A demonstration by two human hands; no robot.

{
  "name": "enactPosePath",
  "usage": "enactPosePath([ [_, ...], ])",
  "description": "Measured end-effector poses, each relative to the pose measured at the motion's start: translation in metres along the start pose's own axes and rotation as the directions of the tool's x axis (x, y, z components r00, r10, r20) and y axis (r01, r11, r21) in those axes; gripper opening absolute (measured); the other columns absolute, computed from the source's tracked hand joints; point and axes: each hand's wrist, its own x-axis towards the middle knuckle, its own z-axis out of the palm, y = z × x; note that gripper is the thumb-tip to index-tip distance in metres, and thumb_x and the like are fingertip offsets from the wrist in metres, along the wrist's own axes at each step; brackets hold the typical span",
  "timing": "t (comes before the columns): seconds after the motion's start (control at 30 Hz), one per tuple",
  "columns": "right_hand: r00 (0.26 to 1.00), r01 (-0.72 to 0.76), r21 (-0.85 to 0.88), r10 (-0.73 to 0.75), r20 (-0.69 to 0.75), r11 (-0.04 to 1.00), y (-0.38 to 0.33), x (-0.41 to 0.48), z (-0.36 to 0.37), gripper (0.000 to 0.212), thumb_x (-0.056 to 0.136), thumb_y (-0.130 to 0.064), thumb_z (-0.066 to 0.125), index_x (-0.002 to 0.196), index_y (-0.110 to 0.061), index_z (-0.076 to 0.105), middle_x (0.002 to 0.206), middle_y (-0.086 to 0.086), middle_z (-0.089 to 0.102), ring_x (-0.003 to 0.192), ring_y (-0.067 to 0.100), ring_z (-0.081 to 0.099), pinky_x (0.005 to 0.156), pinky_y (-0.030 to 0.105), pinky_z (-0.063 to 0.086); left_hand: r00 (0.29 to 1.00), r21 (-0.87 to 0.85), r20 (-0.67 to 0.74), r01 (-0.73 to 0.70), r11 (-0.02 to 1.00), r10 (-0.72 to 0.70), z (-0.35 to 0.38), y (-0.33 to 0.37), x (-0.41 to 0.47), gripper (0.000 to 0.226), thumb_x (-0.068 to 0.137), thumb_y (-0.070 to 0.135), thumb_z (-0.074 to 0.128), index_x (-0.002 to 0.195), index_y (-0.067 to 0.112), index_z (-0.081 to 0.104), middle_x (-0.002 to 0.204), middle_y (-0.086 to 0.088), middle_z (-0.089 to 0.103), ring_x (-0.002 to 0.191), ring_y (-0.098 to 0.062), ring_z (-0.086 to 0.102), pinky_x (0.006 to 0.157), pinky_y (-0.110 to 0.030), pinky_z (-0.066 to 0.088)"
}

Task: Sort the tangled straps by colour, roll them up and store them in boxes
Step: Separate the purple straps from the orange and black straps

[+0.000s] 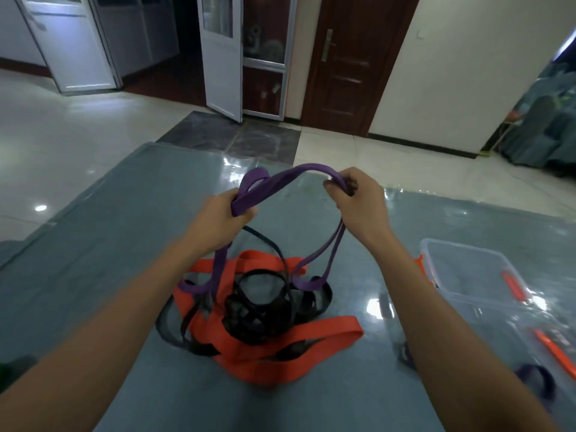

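Both my hands are lifted above the grey table [124,213]. My left hand [218,213] is closed around a bunched fold of the purple strap [280,179], and my right hand [355,198] pinches the same strap farther along, so it arches between them. Its lengths hang down into the tangle of orange straps [311,335] and black straps [258,310] lying just below my hands. A clear plastic box [467,263] sits to my right.
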Motion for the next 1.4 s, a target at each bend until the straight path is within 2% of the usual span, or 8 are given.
enactPosePath([
  [0.17,0.994,-0.031,-0.026,0.028,-0.106,0.999,0.024,-0.015,-0.05,0.006,0.094,-0.03,0.067,0.09,-0.027,0.064,0.076,-0.013,0.063,0.073,0.008,0.061,0.076,0.042,0.06,0.992,-0.072,0.077,-0.097,0.993,0.102,0.035,0.039,0.017,0.006,0.093,0.026,0.068,0.096,0.026,0.063,0.069,-0.007,0.066,0.066,-0.027,0.067,0.064,-0.041,0.053],
  [0.53,0.936,-0.176,-0.027,0.158,-0.313,0.984,0.101,-0.077,-0.194,0.008,0.093,-0.025,0.067,0.089,-0.018,0.068,0.072,0.004,0.063,0.071,0.027,0.06,0.072,0.049,0.055,0.927,-0.239,0.278,-0.188,0.953,0.253,0.183,0.176,0.001,0.021,0.09,0.032,0.071,0.081,0.042,0.055,0.066,0.005,0.063,0.067,-0.025,0.069,0.062,-0.039,0.053],
  [0.8,0.879,-0.285,0.038,0.277,-0.389,0.958,0.195,-0.148,-0.327,0.007,0.094,-0.027,0.067,0.091,-0.022,0.071,0.075,-0.003,0.068,0.069,0.014,0.062,0.073,0.045,0.055,0.883,-0.479,0.416,0.008,0.878,0.219,0.34,0.294,-0.057,0.017,0.074,0.053,0.069,0.082,0.041,0.062,0.064,0.009,0.07,0.056,-0.01,0.069,0.054,-0.022,0.053],
  [0.97,0.877,-0.331,0.063,0.332,-0.347,0.941,0.264,-0.188,-0.371,0.018,0.093,-0.026,0.068,0.087,-0.009,0.068,0.076,0.017,0.064,0.065,0.014,0.053,0.065,0.041,0.048,0.893,-0.536,0.442,0.19,0.823,0.082,0.423,0.329,-0.094,0.032,0.077,0.039,0.076,0.092,0.014,0.063,0.062,-0.004,0.071,0.057,-0.019,0.069,0.06,-0.034,0.057],
  [1.13,0.902,-0.388,-0.003,0.379,-0.206,0.922,0.326,-0.221,-0.37,0.015,0.09,-0.016,0.07,0.077,-0.018,0.063,0.06,-0.007,0.052,0.057,0.003,0.042,0.057,0.022,0.035,0.876,-0.438,0.482,0.263,0.859,-0.023,0.471,0.305,-0.129,0.028,0.079,0.016,0.082,0.097,0.018,0.061,0.076,0.005,0.069,0.074,-0.023,0.068,0.072,-0.037,0.059],
  [1.2,0.909,-0.411,-0.059,0.403,-0.11,0.91,0.346,-0.232,-0.359,0.005,0.089,-0.014,0.07,0.085,-0.017,0.068,0.067,-0.007,0.059,0.063,0.006,0.048,0.063,0.027,0.04,0.874,-0.38,0.486,0.222,0.898,-0.011,0.474,0.284,-0.138,0.037,0.08,0.004,0.079,0.106,0.022,0.059,0.087,0.007,0.068,0.079,-0.014,0.064,0.077,-0.034,0.056],
  [1.3,0.911,-0.402,-0.174,0.412,0.027,0.899,0.371,-0.246,-0.336,0.008,0.087,-0.013,0.069,0.092,-0.018,0.068,0.079,-0.007,0.064,0.071,0.012,0.056,0.067,0.029,0.04,0.829,-0.115,0.559,0.061,0.992,0.014,0.463,0.249,-0.153,0.059,0.079,0.023,0.076,0.126,0.044,0.048,0.11,0.016,0.07,0.098,-0.004,0.067,0.087,-0.025,0.053],
  [1.4,0.879,-0.367,-0.265,0.425,0.214,0.892,0.385,-0.26,-0.31,0.022,0.083,-0.012,0.07,0.105,-0.016,0.068,0.099,0.0,0.069,0.093,0.021,0.062,0.081,0.036,0.049,0.765,0.267,0.643,-0.204,0.942,-0.017,0.451,0.215,-0.166,0.071,0.08,0.031,0.07,0.144,0.032,0.039,0.131,0.001,0.065,0.117,-0.026,0.064,0.096,-0.04,0.051],
])
